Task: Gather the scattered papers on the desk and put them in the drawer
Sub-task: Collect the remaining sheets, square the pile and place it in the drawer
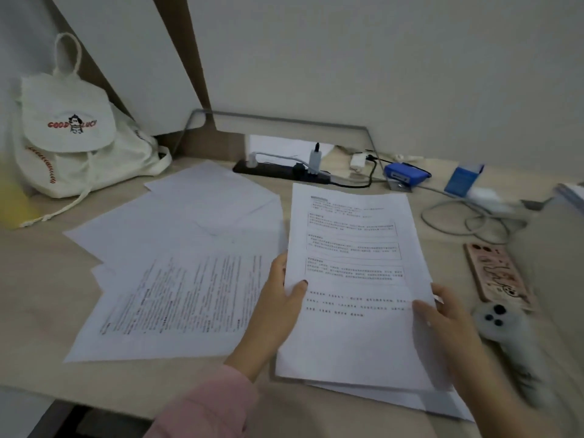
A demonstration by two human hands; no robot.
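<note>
The white backpack sits at the back left of the desk with its flap down, so its contents cannot be seen. The left hand and right hand each pinch a side edge of one printed sheet, thumbs on top, over at least two lower sheets. To its left about five scattered papers overlap on the desk, one showing print.

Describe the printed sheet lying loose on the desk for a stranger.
From the white drawstring bag at back left, loose sheets fan forward. The printed sheet lies nearest the front edge, beside the left hand. Unlike its blank neighbours, it carries dense text.
</note>
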